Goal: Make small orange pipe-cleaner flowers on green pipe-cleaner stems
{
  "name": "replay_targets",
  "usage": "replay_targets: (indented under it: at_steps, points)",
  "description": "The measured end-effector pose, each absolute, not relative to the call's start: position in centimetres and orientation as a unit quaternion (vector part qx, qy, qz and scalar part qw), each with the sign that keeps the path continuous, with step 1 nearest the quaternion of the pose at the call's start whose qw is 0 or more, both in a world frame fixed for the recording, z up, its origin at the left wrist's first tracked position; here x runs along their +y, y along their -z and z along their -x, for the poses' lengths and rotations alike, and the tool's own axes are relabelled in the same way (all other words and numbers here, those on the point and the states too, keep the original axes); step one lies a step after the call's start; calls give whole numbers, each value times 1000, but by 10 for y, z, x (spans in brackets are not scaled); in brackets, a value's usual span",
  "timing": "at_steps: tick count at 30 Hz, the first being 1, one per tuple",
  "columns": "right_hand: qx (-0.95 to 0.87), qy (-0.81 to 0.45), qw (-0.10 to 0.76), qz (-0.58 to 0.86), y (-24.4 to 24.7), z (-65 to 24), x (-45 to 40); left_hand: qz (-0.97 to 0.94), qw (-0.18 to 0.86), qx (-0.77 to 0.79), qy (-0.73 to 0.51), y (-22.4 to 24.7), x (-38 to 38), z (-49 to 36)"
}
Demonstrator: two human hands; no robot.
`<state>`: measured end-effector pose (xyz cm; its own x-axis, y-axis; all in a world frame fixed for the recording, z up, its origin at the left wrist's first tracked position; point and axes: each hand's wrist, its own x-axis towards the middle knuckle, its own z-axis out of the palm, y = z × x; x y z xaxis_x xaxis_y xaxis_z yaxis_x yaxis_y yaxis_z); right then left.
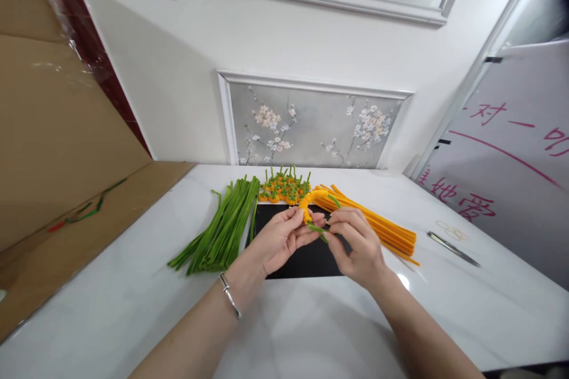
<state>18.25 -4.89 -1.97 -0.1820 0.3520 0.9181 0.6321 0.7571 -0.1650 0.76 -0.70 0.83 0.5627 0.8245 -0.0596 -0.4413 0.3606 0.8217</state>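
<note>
An orange pipe-cleaner coil point(306, 204), bent into an arch, has a green pipe cleaner point(316, 228) running through it, with green ends poking out on both sides. My left hand point(284, 235) pinches the coil's lower left part between thumb and fingers, palm turned partly up. The fingertips of my right hand point(355, 243) are closed on the lower green end beside the coil. Both hands hover over a black mat point(302, 263). Behind them stand several small orange pumpkin shapes point(284, 186) with green stems.
A bundle of green pipe cleaners point(226, 225) lies left of the mat, and a bundle of orange pipe cleaners point(386, 226) to its right. Further right are a pen point(453, 249) and thin rubber bands point(451, 230). Cardboard point(66, 130) borders the white table point(133, 302) on the left.
</note>
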Motion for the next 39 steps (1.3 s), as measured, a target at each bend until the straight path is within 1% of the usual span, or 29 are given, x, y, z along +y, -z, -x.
replay_targets:
  at_steps: [7, 16, 22, 25, 28, 31, 32, 35, 39]
  points:
    - [-754, 150, 526, 364, 24, -175, -47, -386, 780, 225, -438, -7, -10, -13]
    - [-739, 184, 531, 372, 27, -170, -48, -383, 770, 206, -467, -5, -19, -25]
    - [-728, 227, 530, 371, 30, -166, -46, -385, 767, 192, -476, 4, -27, -35]
    - [-727, 224, 535, 368, 33, -166, -45, -380, 765, 183, -487, 9, -30, -39]
    - [-728, 203, 548, 357, 34, -169, -44, -394, 767, 175, -475, 8, -28, -35]
    - [-734, 187, 555, 343, 33, -173, -43, -427, 773, 182, -434, 2, -19, -24]
    - [-738, 184, 554, 340, 33, -174, -43, -439, 772, 198, -415, 0, -15, -19]
    - [-754, 174, 541, 330, 32, -175, -45, -457, 743, 236, -429, -3, -4, -6]
    - [-779, 159, 520, 311, 31, -172, -49, -469, 757, 209, -405, 1, 4, 3]
